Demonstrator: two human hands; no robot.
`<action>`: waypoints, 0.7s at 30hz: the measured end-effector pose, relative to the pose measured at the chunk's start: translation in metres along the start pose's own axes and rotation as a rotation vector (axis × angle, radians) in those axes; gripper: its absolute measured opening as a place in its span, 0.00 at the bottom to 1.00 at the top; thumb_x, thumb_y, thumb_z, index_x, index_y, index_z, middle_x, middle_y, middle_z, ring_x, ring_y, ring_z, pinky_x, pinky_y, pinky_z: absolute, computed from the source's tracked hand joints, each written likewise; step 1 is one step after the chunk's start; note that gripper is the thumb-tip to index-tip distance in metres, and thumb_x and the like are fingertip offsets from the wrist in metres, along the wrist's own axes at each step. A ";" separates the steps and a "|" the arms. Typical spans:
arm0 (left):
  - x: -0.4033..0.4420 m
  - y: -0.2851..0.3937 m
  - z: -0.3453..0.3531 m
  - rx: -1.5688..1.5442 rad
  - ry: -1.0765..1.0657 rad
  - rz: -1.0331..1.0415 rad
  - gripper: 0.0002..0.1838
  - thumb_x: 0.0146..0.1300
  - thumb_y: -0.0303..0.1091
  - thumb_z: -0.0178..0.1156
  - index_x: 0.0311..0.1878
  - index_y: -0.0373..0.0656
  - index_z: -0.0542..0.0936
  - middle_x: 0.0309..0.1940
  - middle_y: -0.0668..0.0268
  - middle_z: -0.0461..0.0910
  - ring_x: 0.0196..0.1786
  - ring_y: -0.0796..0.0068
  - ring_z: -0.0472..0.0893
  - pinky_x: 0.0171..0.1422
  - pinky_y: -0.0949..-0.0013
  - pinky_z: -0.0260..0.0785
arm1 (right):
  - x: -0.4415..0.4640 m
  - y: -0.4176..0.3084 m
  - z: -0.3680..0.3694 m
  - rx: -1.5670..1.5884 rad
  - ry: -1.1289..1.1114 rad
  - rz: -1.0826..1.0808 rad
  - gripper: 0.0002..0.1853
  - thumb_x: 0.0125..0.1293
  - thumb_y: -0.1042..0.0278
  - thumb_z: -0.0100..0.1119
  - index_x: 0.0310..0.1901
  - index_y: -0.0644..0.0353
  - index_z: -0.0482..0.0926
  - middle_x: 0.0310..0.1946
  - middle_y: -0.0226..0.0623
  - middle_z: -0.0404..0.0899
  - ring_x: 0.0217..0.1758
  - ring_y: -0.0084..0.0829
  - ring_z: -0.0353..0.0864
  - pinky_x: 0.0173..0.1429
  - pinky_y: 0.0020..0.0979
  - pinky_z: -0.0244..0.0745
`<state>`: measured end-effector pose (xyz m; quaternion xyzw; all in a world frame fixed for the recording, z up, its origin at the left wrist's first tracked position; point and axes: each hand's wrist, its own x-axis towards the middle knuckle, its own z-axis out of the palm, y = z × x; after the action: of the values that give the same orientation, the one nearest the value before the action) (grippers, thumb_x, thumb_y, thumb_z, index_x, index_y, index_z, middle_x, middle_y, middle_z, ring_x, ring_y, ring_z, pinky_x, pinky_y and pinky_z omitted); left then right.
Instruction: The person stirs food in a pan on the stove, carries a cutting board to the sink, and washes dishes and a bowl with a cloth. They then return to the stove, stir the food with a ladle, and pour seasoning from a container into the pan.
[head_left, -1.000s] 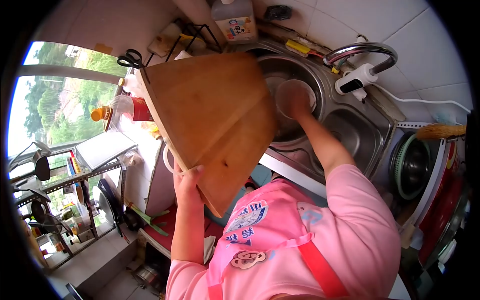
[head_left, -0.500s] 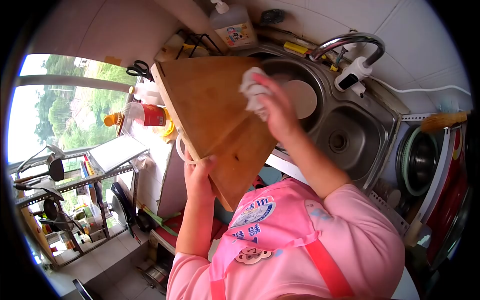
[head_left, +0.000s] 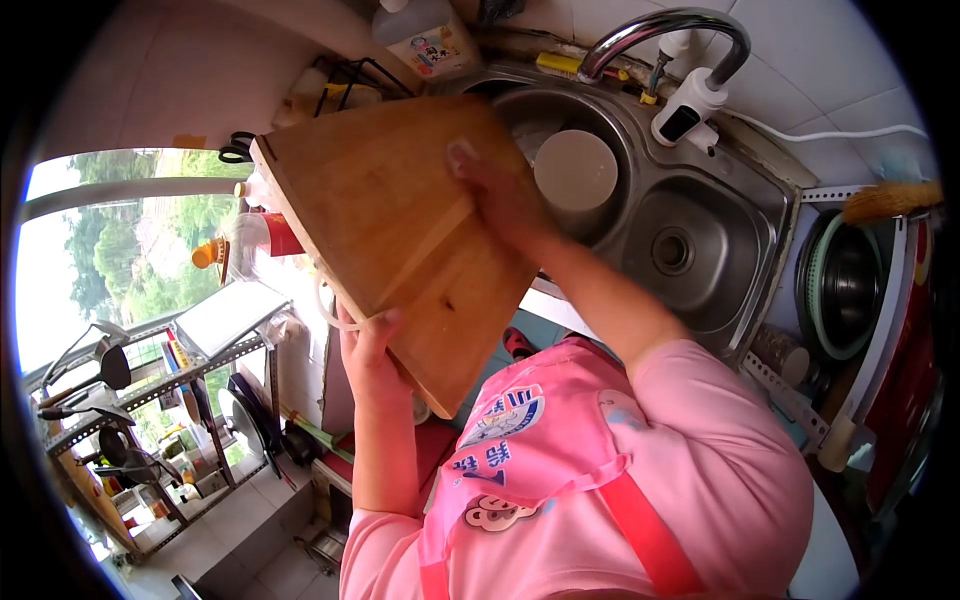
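Note:
A wooden cutting board is held up at a tilt, its broad face toward me. My left hand grips its lower left edge, the thumb on the face and the other fingers hidden behind. A pale loop sticks out from that edge beside my left hand. My right hand is closed and pressed to the board's right part. A bit of white cloth shows at its fingertips; the rest of the cloth is hidden under the hand.
Beyond the board is a double sink, with a round pale item in the left basin. A chrome faucet arches over it. A soap bottle, scissors and an orange-capped bottle stand close to the board's far and left sides.
My right hand has slid with the cloth left and up over the board, and the cloth is now mostly covered. The board sits a little further left in view.

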<state>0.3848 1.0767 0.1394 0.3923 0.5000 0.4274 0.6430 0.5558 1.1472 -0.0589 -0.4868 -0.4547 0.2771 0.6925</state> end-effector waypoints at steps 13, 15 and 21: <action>0.001 -0.005 -0.022 -0.066 0.035 -0.008 0.36 0.52 0.29 0.58 0.68 0.40 0.61 0.58 0.55 0.71 0.60 0.58 0.73 0.63 0.57 0.69 | -0.022 0.130 -0.152 -1.277 -0.490 0.151 0.15 0.56 0.74 0.55 0.46 0.54 0.83 0.51 0.46 0.78 0.52 0.46 0.78 0.57 0.51 0.71; 0.001 -0.001 -0.017 -0.086 -0.004 -0.017 0.34 0.58 0.30 0.57 0.69 0.41 0.60 0.59 0.56 0.71 0.61 0.60 0.73 0.62 0.57 0.69 | -0.026 0.156 -0.155 -1.296 -0.484 0.247 0.15 0.57 0.74 0.55 0.45 0.53 0.84 0.48 0.43 0.80 0.50 0.43 0.79 0.54 0.48 0.73; 0.005 0.013 0.003 -0.067 -0.027 -0.003 0.31 0.62 0.32 0.55 0.69 0.41 0.60 0.59 0.58 0.71 0.60 0.63 0.74 0.62 0.60 0.69 | -0.011 0.047 -0.110 -0.144 0.111 0.520 0.16 0.57 0.77 0.55 0.48 0.58 0.83 0.39 0.37 0.83 0.43 0.28 0.82 0.46 0.28 0.77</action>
<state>0.3861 1.0851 0.1510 0.3757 0.4773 0.4373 0.6632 0.6525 1.1096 -0.1189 -0.6496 -0.2944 0.3853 0.5856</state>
